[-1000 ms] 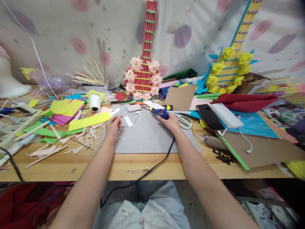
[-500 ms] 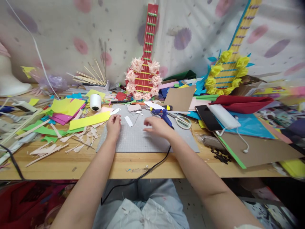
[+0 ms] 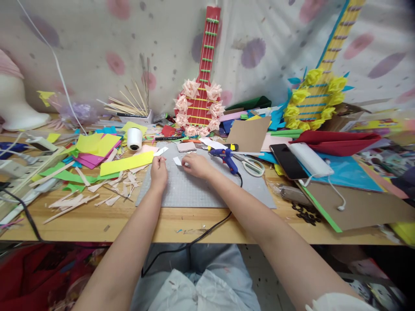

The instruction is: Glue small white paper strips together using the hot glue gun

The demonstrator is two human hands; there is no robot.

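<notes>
My left hand [image 3: 159,173] is closed in a pinch over the left part of the grey cutting mat [image 3: 191,194]. A small white paper piece [image 3: 161,151] sticks out beyond its fingertips. A second piece, a white paper strip [image 3: 177,161], lies on the mat with its right end under the fingers of my right hand [image 3: 196,165]. These fingers are bent and pressed together on the strip, and the hand hides part of it. A blue glue gun [image 3: 227,160] lies right of my right hand, with scissors [image 3: 249,165] beside it.
Paper scraps and yellow sheets [image 3: 126,163] cover the left side. A white cylinder [image 3: 134,139] stands behind them. A red paper guitar with pink flowers [image 3: 202,108] leans at the back. A phone [image 3: 287,160] and cardboard lie right. The black cord [image 3: 207,233] crosses the table edge.
My right hand has moved left and down onto the white paper strip, its fingers closing over one end. My left hand stays pinched. The whole view has shifted slightly.
</notes>
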